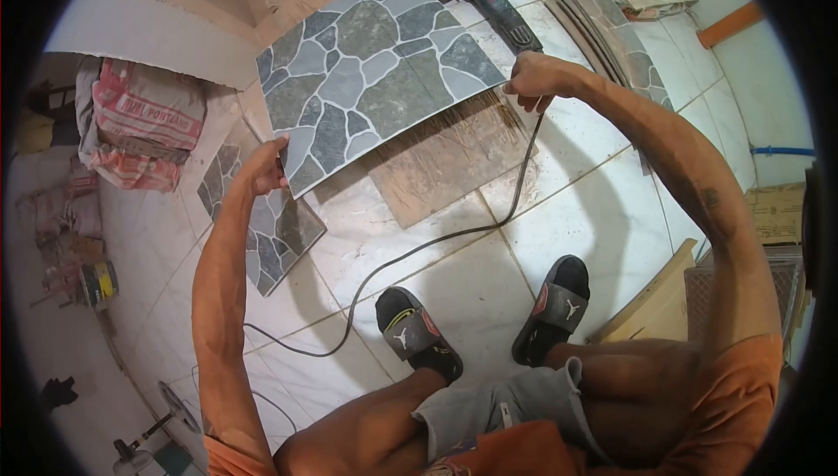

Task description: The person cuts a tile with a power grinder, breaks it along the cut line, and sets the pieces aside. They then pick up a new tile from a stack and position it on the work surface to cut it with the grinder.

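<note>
A large square floor tile [367, 74] with a grey stone pattern and white joint lines is held up tilted between both my hands. My left hand [264, 167] is closed around its near left corner. At the near right corner, my right hand [539, 81] grips the edge with the fingers curled below. Under the tile lies a worn brown board [445, 162], partly hidden. An angle grinder [496, 9] with a round disc rests just beyond my right hand, and its black cord [419, 240] runs over the floor.
Cut tile pieces [271, 240] lie at the left, and a stack of tiles [611, 44] stands at the right. Cement bags [144, 118] sit under a ledge at the left. A cardboard piece [646, 301] and a crate [742, 301] are at the lower right.
</note>
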`<state>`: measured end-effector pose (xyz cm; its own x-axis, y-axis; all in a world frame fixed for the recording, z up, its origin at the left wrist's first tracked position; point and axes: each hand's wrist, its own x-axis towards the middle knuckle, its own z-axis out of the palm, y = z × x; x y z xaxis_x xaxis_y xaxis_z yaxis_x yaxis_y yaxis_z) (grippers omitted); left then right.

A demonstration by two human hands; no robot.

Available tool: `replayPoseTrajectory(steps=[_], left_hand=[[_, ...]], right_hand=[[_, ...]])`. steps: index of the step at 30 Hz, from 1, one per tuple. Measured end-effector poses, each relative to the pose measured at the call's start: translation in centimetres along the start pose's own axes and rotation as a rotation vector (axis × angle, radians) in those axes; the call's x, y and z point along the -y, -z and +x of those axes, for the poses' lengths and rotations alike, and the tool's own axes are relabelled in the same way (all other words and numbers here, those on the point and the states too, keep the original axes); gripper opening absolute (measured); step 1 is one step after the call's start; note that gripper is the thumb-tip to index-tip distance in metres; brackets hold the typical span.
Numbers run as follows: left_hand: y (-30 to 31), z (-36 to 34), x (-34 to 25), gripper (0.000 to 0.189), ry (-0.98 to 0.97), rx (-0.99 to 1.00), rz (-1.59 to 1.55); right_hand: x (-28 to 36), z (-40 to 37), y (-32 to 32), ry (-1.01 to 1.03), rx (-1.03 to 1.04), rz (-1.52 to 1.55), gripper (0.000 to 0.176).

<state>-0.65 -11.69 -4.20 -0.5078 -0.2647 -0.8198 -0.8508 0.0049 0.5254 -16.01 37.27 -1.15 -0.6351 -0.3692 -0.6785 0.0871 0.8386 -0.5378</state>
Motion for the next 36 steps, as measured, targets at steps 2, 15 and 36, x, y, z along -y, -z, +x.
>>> replayPoseTrajectory(steps=[2, 15, 36], left_hand=[[0.5, -0.1, -0.3, 0.034, 0.009, 0.015, 0.032], [-0.4, -0.4, 0.0, 0.033, 0.026, 0.002, 0.029], [-2.0, 7.2, 5.1, 0.033, 0.012, 0.062, -0.079]], right_hand=[[0.3, -0.3, -0.3, 0.012, 0.0, 0.11, 0.027], [-0.2, 0.8, -1.4, 0.005, 0.009, 0.256, 0.019], [-6.3, 7.4, 2.7, -0.04, -0.682, -0.53, 0.05]])
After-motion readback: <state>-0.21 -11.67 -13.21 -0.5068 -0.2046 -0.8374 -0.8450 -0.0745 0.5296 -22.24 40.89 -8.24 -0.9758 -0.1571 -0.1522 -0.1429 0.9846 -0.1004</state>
